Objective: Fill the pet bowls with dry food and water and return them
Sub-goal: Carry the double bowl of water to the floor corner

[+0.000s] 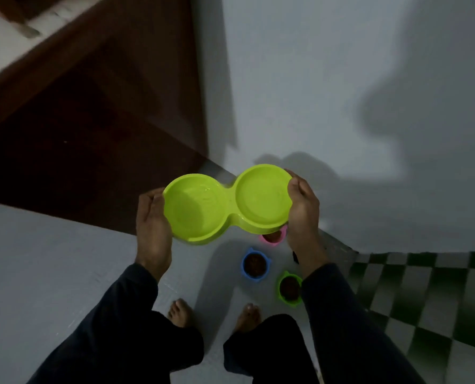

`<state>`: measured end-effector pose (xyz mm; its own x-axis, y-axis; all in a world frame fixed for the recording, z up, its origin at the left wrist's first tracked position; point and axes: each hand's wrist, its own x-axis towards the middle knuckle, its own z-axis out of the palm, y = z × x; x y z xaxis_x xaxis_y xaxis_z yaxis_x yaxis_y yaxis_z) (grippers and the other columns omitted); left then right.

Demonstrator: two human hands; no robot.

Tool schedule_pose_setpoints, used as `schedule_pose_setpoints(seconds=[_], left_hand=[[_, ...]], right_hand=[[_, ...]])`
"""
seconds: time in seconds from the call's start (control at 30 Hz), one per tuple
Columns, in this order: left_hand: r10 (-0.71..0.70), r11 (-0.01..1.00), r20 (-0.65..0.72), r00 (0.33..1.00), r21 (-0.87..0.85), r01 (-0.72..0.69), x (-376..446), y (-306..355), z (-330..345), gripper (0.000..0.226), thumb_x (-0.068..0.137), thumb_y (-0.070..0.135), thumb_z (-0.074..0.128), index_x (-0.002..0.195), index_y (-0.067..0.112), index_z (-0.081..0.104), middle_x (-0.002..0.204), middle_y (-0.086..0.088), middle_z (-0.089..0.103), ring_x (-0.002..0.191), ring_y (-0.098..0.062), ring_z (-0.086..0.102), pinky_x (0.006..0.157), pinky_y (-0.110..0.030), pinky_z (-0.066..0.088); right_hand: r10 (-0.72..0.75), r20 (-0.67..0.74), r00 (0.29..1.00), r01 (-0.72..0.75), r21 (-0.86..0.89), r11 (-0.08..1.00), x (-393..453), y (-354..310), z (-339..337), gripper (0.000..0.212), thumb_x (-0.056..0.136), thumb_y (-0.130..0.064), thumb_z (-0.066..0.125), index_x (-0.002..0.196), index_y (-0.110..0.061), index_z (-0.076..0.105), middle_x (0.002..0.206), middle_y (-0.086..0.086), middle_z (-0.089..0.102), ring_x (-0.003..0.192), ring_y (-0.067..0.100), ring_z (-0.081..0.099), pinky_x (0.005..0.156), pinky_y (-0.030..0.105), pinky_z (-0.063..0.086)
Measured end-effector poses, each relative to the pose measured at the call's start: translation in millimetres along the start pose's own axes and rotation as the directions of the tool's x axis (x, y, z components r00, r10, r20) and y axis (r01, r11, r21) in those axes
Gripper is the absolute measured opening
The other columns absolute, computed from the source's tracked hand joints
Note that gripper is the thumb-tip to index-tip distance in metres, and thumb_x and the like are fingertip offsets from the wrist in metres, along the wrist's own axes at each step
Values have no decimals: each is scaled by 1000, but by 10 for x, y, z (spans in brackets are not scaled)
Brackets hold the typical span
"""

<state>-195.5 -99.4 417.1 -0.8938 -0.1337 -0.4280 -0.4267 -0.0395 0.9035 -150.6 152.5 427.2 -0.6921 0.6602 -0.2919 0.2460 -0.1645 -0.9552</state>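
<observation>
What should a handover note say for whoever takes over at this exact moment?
Left hand and right hand each grip one end of the lime-green plastic double bowl, held level above the floor; its left well seems to hold water.
Small blue bowl, small green bowl and small pink bowl sit on the floor with dark dry food.
Left: set the double bowl down.

Dim, low-light frame, grainy and soft overall, with motion blur strongest at the top left corner. Light comes from behind the person: big soft-edged shadow on the wall (341, 79), another on the floor (50, 273) under the lime double bowl (228, 203), the only bright, saturated item. Wide-angle bending at the edges.
</observation>
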Motion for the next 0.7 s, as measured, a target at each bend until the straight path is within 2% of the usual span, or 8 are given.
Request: schedule_pose_setpoints(seconds=[0.1, 0.23, 0.33, 0.43, 0.57, 0.63, 0.7], left_hand=[[-5, 1000, -5, 1000, -6, 5, 302, -405, 94, 20, 104, 38, 45, 99, 41, 64, 118, 1, 64, 115, -33, 61, 98, -64, 50], [60, 997, -8, 998, 49, -60, 646, -1033, 219, 29, 111, 46, 35, 109, 26, 56, 107, 4, 60, 103, -22, 60, 89, -53, 53], [105, 992, -2, 994, 70, -105, 916, -1552, 272, 29, 110, 49, 34, 107, 28, 55, 108, 0, 59, 99, -19, 59, 86, -50, 51], [100, 993, 8, 995, 58, -101, 1174, -2071, 306, 39, 111, 46, 33, 125, 18, 57, 119, -4, 63, 108, -21, 62, 88, -48, 54], [106, 993, 12, 994, 55, -106, 1462, -2682, 336, 47, 112, 43, 31, 130, 6, 54, 109, 2, 61, 96, -11, 61, 83, -38, 52], [113, 992, -12, 994, 54, -112, 1586, -2933, 361, 42, 112, 41, 31, 123, 11, 58, 106, 4, 62, 95, -10, 61, 83, -36, 52], [104, 994, -30, 994, 36, -103, 1699, -3159, 384, 34, 112, 41, 31, 112, 24, 60, 101, 10, 63, 94, -8, 61, 84, -34, 52]], right_hand=[[7, 17, 1000, -7, 12, 1000, 280, 432, 67, 23, 106, -19, 49, 117, -19, 69, 116, -2, 71, 110, 14, 63, 100, 35, 50], [-23, 36, 999, 23, -2, 1000, 683, 1145, 152, 22, 102, -25, 52, 113, -23, 71, 113, -6, 72, 113, 16, 63, 101, 34, 47], [-32, 35, 999, 32, -12, 999, 968, 1698, 209, 23, 96, -32, 54, 107, -26, 72, 108, -9, 73, 109, 15, 64, 101, 35, 48], [-39, 64, 997, 40, -12, 999, 1226, 2223, 271, 22, 91, -37, 55, 101, -30, 74, 107, -7, 74, 112, 22, 65, 104, 42, 49], [-27, 79, 996, 28, -6, 1000, 1522, 2896, 346, 22, 90, -39, 57, 99, -31, 75, 112, 0, 75, 116, 27, 63, 104, 43, 48], [-20, 86, 996, 22, -18, 1000, 1653, 3220, 380, 29, 91, -39, 57, 107, -23, 74, 116, 5, 73, 116, 26, 63, 104, 41, 48], [-9, 91, 996, 12, -34, 999, 1775, 3510, 416, 35, 95, -34, 56, 117, -13, 72, 120, 8, 72, 114, 23, 63, 103, 38, 47]])
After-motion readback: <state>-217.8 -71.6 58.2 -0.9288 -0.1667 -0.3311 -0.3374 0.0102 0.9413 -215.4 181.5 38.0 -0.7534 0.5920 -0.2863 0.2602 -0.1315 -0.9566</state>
